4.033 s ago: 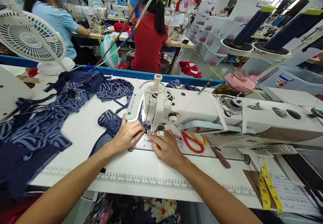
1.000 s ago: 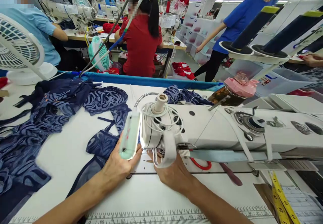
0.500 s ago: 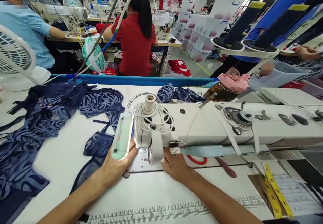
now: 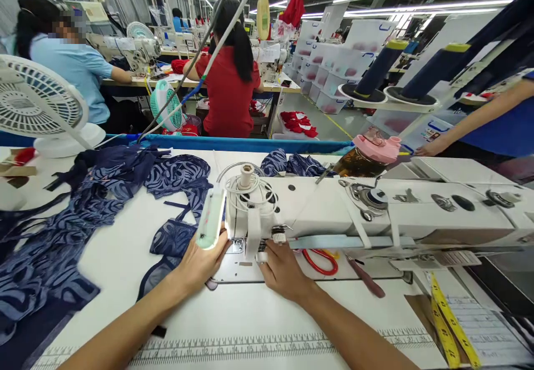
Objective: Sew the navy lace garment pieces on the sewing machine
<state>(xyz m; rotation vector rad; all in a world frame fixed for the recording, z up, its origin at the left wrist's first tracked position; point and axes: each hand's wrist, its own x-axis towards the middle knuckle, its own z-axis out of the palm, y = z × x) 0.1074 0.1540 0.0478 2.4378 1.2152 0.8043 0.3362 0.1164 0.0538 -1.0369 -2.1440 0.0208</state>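
Note:
My left hand [image 4: 203, 261] lies on the machine bed left of the needle area. The lamp [image 4: 209, 220] covers part of it; its fingers look bent together, their tips hidden. Against that hand and wrist rests a navy patterned bra piece [image 4: 172, 237] with a dark mesh part. My right hand [image 4: 286, 270] is just right of the presser area, fingers curled under the white sewing machine [image 4: 321, 206]. Whatever either hand pinches is hidden by the machine head. Red-handled scissors [image 4: 320, 262] and a tool with a dull red handle [image 4: 367, 277] lie right of my right hand.
Navy patterned garments [image 4: 62, 225] are heaped at the left, below a white fan [image 4: 41, 103]. A bottle with a pink lid [image 4: 367, 156] stands behind the machine. A printed ruler [image 4: 250, 349] and yellow tape measure [image 4: 448, 325] are in front. Co-workers sit beyond; another stands at right.
The view has tilted up and shifted slightly. My right hand sits a little closer to the presser area, its curled fingers more exposed. At the right, a co-worker's arm has moved.

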